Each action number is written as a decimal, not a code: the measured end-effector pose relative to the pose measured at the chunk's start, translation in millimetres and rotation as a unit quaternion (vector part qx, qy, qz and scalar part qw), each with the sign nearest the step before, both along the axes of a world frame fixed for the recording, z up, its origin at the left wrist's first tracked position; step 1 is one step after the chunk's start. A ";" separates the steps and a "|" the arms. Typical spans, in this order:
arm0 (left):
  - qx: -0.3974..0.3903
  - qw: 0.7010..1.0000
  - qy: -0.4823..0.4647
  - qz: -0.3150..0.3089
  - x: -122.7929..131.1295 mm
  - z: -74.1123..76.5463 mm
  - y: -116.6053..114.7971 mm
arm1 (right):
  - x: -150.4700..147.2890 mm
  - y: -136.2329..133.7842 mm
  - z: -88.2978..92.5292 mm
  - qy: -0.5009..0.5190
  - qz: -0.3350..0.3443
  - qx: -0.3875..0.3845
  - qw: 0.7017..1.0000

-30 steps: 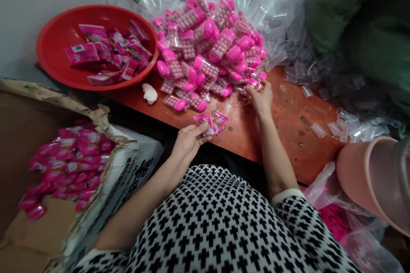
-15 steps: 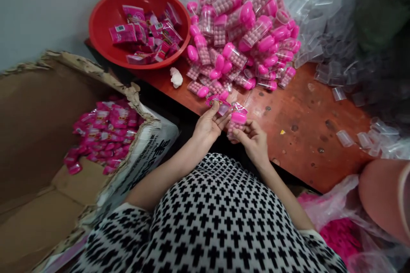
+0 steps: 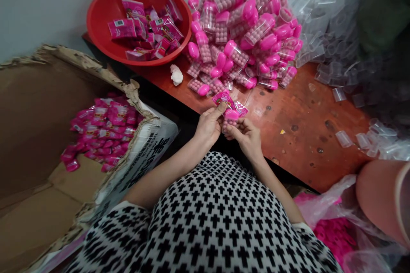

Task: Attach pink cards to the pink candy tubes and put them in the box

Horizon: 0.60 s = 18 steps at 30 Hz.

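My left hand (image 3: 208, 126) pinches a printed pink wrapper (image 3: 220, 97), thumb on top, at the near edge of the reddish table. A clear tube of small pink balls with a pink cap (image 3: 231, 114) is gripped in my right hand (image 3: 248, 136), and its capped end lies against the wrapper. Another printed pink piece (image 3: 241, 109) shows behind the cap; whether it belongs to the same wrapper I cannot tell. Just beyond my hands rises a heap of similar capped tubes (image 3: 238, 53).
A red basin (image 3: 105, 51) holds filled pink packets, with a crumpled white lump (image 3: 176, 75) near it. More packets (image 3: 109, 126) lie in a torn cardboard box (image 3: 25, 94) at left. Empty clear tubes (image 3: 344, 138) and a pink bucket (image 3: 378, 196) are at right.
My right hand has brought the tube left and slightly up against the wrapper. My left fingers, spread before, have closed on the wrapper.
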<state>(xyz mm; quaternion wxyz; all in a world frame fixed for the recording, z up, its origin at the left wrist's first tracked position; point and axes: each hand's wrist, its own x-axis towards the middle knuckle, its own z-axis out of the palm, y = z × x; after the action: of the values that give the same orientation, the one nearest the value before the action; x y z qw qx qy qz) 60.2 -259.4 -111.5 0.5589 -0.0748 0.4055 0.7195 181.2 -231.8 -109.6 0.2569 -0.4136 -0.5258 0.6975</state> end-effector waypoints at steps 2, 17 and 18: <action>0.015 0.999 0.033 -0.018 -3.2 0.0 -1.0 | 0.6 2.1 -0.8 0.004 0.005 -0.009 1.000; 0.040 0.978 0.141 -0.149 -17.8 -0.3 -6.5 | 3.9 8.7 -9.9 0.062 0.057 -0.017 0.996; 0.040 0.973 0.152 -0.166 -19.1 -0.1 -6.6 | 4.0 8.7 -10.0 0.067 0.059 -0.023 0.996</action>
<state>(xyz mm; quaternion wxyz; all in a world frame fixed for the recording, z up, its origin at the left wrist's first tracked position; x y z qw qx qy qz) 41.1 -265.9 -111.6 0.6052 0.1265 0.4630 0.6351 185.2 -223.0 -119.6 0.2404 -0.3396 -0.5145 0.7498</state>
